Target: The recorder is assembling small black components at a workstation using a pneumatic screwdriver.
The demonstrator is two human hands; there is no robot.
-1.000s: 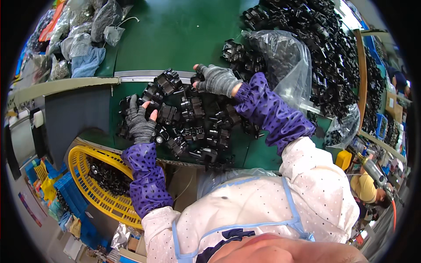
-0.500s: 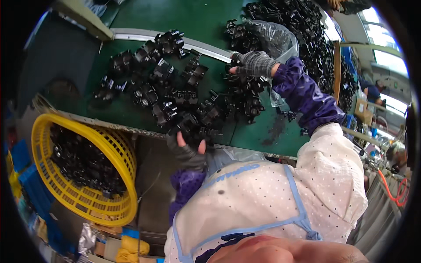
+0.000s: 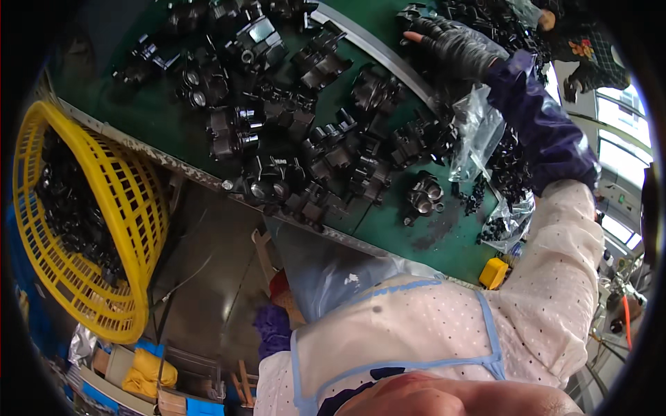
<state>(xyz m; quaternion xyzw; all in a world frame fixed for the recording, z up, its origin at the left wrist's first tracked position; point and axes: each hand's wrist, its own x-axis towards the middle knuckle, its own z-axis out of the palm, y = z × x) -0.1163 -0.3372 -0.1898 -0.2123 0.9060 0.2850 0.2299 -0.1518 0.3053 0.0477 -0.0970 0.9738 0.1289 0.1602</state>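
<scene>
My right hand [image 3: 454, 45], in a grey striped fingerless glove, reaches across the table past the metal rail. Its thumb sticks out, and the other fingers curl over a black metal casting [image 3: 415, 12] that looks like a brake caliper. My left hand is out of sight; only its purple sleeve [image 3: 272, 329] shows beside my apron, below the table edge. Several similar black brake calipers [image 3: 326, 62] lie spread over the green table [image 3: 388, 232]. One caliper [image 3: 424, 195], with two round pistons facing up, sits apart at the near right of the group.
A curved metal rail [image 3: 371, 45] crosses the table. Clear plastic bags [image 3: 479, 128] and small black pieces [image 3: 506, 177] lie at right. A yellow basket [image 3: 142, 277] with black parts stands at left. A yellow block [image 3: 493, 273] sits near the edge. Another person's patterned sleeve [image 3: 590, 52] shows upper right.
My right hand has gone farther across, beyond the rail. The left hand has left the calipers at the near edge and dropped out of view. The whole view has shifted.
</scene>
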